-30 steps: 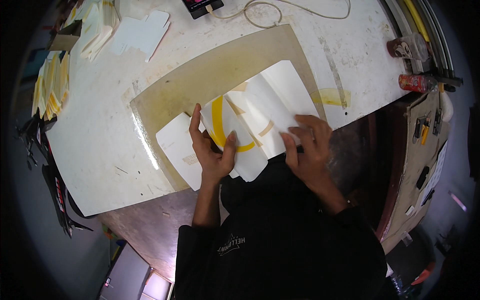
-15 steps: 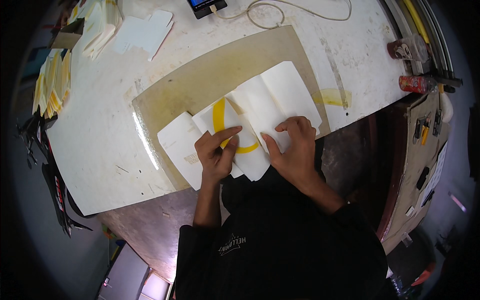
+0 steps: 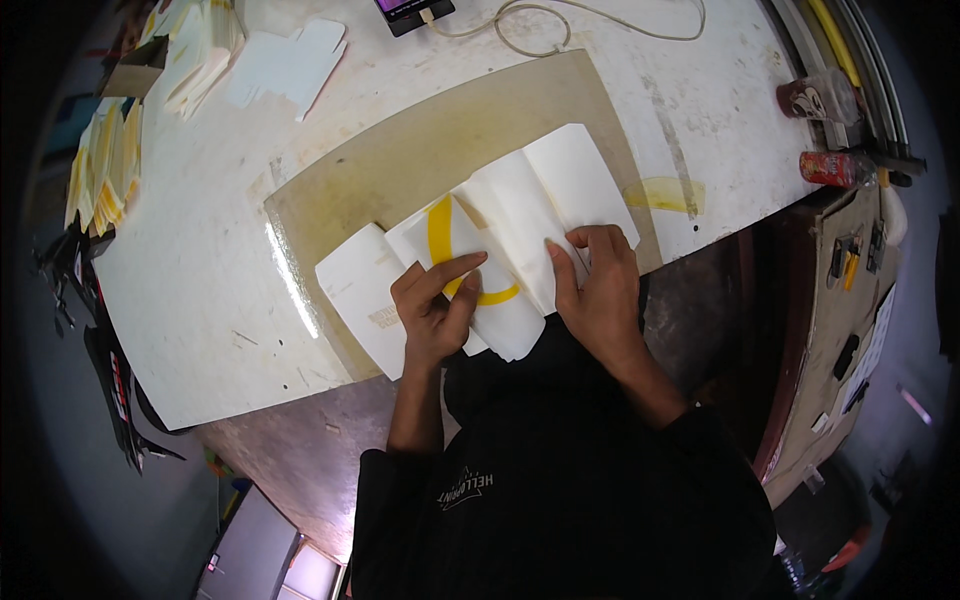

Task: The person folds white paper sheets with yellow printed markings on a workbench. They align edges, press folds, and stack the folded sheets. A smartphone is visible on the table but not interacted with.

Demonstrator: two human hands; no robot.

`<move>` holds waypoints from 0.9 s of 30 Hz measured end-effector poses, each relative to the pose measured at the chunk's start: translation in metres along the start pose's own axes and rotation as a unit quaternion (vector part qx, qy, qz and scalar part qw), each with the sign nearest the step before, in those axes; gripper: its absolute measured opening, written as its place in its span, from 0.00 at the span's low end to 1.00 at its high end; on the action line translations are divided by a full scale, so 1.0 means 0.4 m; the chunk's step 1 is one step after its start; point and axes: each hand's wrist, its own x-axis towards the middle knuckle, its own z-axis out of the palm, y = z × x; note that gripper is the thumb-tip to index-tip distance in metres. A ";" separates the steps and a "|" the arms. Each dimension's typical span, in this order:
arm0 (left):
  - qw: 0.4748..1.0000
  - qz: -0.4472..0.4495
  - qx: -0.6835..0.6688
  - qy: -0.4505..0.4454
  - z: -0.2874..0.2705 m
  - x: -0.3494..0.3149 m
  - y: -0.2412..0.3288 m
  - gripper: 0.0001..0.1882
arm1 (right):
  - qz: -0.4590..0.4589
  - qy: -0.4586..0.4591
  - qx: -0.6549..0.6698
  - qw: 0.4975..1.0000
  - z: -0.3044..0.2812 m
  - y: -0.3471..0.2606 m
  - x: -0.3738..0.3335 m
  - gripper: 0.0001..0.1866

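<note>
A white paper booklet or folded card (image 3: 490, 215) lies spread on a grey-brown board, with several panels and a curved yellow band on the middle one. Faint print marks its left panel. My left hand (image 3: 430, 308) holds the middle panel with thumb and bent index finger over the yellow band, its other fingers curled. On the right-hand panel, my right hand (image 3: 603, 285) rests with curled fingers, its thumb close to the index finger by a crease. The undersides of the panels beneath both hands are hidden.
The board (image 3: 400, 155) lies on a white worktable (image 3: 190, 290). Stacks of yellow-edged white paper (image 3: 105, 165) and a flat white cutout (image 3: 285, 65) are at far left. A cabled phone (image 3: 405, 12) is at the back; a cup (image 3: 815, 98) and bottle (image 3: 835, 168) stand at right.
My right thumb has slid up and right across the panel, closer to the index finger. The middle panel's lower edge has shifted slightly right. My left hand stays almost still.
</note>
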 end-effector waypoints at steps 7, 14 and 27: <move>0.999 0.034 -0.024 0.026 0.008 0.007 -0.003 0.14 | 0.053 -0.018 0.083 0.995 -0.004 -0.001 0.008 0.08; 0.999 0.026 -0.016 0.027 0.011 0.012 0.003 0.12 | -0.097 0.042 0.016 0.994 0.001 -0.032 -0.019 0.06; 0.997 0.006 -0.053 0.060 -0.001 0.003 -0.004 0.09 | -0.046 -0.023 0.156 0.986 0.001 -0.018 -0.030 0.09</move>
